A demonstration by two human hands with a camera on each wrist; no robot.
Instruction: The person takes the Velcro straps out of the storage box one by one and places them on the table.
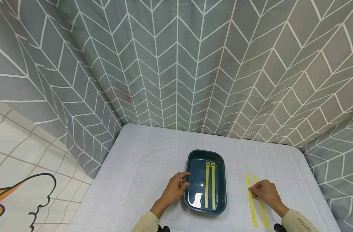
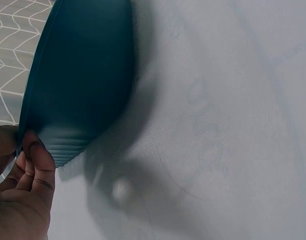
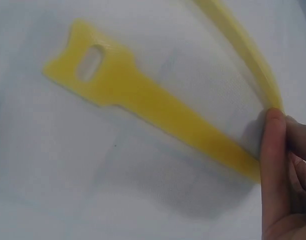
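Observation:
A dark teal rectangular tray (image 1: 197, 182) stands on the table, with two yellow hook-and-loop cable ties (image 1: 206, 185) lying side by side in it. My left hand (image 1: 174, 188) grips the tray's left rim between thumb and fingers; the left wrist view shows the rim (image 2: 24, 107) pinched there. Right of the tray, my right hand (image 1: 266, 193) pinches the nearer of two more yellow cable ties (image 1: 252, 209). The other cable tie (image 1: 264, 214) passes under that hand. Up close, the pinched tie (image 3: 243, 52) curves upward from the fingertips, while a slotted tie head (image 3: 110, 67) lies beside it.
A white cloth (image 1: 141, 161) covers the table. Grey patterned curtains (image 1: 176, 80) hang along its back and sides. At the left, a pale tiled surface with a cartoon print (image 1: 22, 193) lies beyond the table edge.

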